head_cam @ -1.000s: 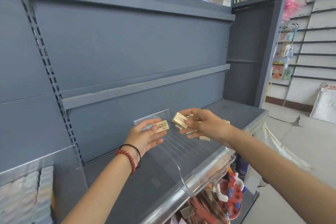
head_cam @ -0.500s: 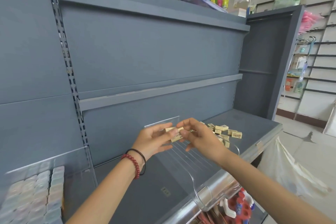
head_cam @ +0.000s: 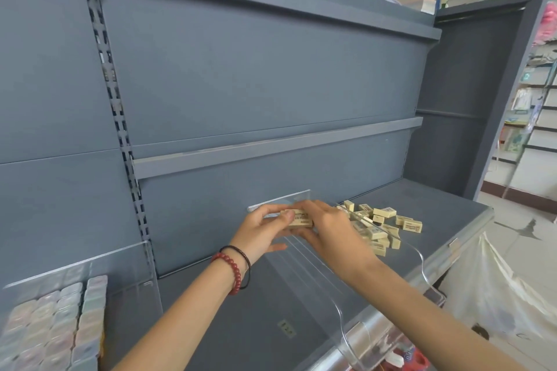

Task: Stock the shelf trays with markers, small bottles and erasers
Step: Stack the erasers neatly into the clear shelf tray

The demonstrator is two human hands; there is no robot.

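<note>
Both hands meet over the back of a clear acrylic tray (head_cam: 319, 277) on the grey bottom shelf (head_cam: 229, 310). My left hand (head_cam: 265, 230) and my right hand (head_cam: 328, 229) together hold a small stack of cream erasers (head_cam: 300, 218) with red print, fingers curled round its ends. Several more cream erasers (head_cam: 382, 224) lie in a loose pile on the shelf just right of the tray, behind its right wall.
A clear tray at the lower left (head_cam: 54, 325) holds rows of small pale boxes. Above runs an empty grey shelf ledge (head_cam: 271, 146). A white plastic bag (head_cam: 497, 289) hangs off the shelf's right front; red-capped items (head_cam: 413, 360) sit below the edge.
The hands have come together: each held erasers apart a second ago, now they join them into one stack. The view has shifted right, showing the loose pile.
</note>
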